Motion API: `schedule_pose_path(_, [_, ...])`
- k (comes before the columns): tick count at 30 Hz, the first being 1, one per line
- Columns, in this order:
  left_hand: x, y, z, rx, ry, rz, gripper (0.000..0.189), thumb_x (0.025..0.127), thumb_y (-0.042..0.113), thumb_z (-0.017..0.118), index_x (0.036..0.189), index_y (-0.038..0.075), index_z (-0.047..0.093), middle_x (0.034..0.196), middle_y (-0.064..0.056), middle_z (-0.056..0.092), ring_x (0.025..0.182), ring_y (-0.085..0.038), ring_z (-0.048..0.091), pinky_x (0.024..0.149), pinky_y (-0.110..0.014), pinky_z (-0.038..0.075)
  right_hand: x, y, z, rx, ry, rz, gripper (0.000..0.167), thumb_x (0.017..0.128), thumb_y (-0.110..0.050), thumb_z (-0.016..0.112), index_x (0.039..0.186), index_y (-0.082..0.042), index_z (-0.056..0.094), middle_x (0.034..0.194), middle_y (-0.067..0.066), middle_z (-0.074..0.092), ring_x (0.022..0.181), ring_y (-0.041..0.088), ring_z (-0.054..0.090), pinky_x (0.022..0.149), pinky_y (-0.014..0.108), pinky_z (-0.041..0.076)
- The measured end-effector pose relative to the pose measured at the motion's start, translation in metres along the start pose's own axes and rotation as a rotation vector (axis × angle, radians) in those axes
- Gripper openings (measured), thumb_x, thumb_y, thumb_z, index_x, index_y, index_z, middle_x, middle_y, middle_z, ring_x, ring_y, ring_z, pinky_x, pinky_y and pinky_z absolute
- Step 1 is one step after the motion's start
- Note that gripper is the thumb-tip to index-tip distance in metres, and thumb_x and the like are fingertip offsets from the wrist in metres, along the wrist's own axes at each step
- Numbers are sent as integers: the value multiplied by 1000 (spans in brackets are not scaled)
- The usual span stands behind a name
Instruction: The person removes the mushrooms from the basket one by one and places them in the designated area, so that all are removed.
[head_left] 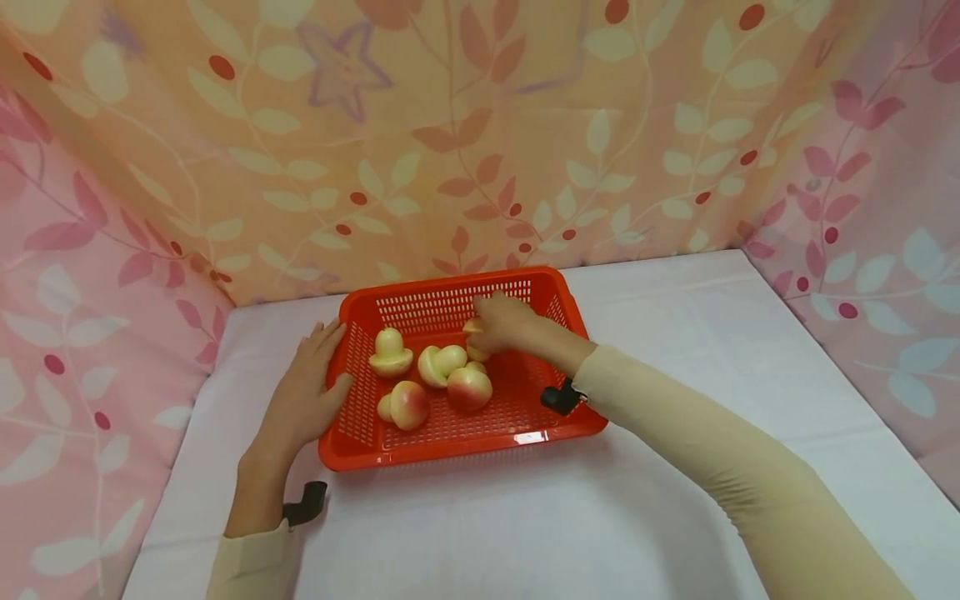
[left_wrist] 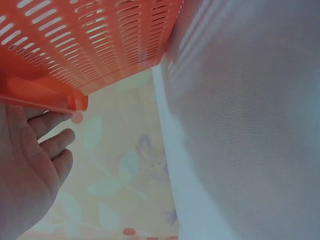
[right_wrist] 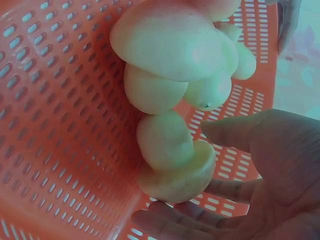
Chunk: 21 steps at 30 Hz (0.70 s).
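Note:
Several pale cream mushroom-shaped pieces lie in a red plastic basket [head_left: 450,447], some with red-blushed caps. One piece [head_left: 390,354] stands at the left, and a blushed one [head_left: 408,406] lies on its side in front. Another blushed piece [head_left: 470,389] leans on its neighbour near the middle. My right hand [head_left: 506,323] reaches in at the back; its thumb and spread fingers [right_wrist: 175,220] surround a cream mushroom-shaped piece [right_wrist: 172,160], the thumb slightly apart from it. My left hand [head_left: 303,396] rests against the basket's left rim, fingers extended along the outside.
A white cloth [head_left: 480,533] covers the table under the basket. Floral curtains [head_left: 450,150] stand behind it and at both sides. A black wrist-camera mount [head_left: 561,397] sits by the right wrist, above the basket's right side; a similar mount [head_left: 306,503] is by the left wrist.

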<state>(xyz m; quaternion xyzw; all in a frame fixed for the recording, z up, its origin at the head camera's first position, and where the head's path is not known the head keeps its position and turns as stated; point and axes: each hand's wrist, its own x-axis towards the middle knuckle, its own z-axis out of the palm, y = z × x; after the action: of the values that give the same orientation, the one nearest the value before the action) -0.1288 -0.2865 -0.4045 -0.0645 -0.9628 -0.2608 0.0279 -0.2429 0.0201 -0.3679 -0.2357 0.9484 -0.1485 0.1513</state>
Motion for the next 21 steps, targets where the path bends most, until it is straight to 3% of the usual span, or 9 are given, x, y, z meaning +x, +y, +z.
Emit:
schedule_pose_path(6, [3,3,0,1,17,28,71,101,17,54,167,6,30,176,-16,27,166,-41,15,136,-60,11,5,1,5,-77,51,36,32,88,-34,73,107,-10,65,100,10,65,89,26,60,77,43,57])
schedule_pose_path(15, [2,3,-1,-3,7,18,72,101,17,54,167,7,29,176,-15,26,166,-42,15,136,-59,10,7,-2,8,-40,22,22,51,81,-24,79,127,-9,62,117,14,66,97,28,60,82,46,56])
schedule_pose_path(21, [-1,2,-1,-7,-11,-11,72,102,18,53,169,11,27,178,-11,23,164,-42,21,133,-64,19,10,-7,12,27,-7,-23,54,80,-14,78,131,-7,63,120,15,67,101,27,57,83,40,53])
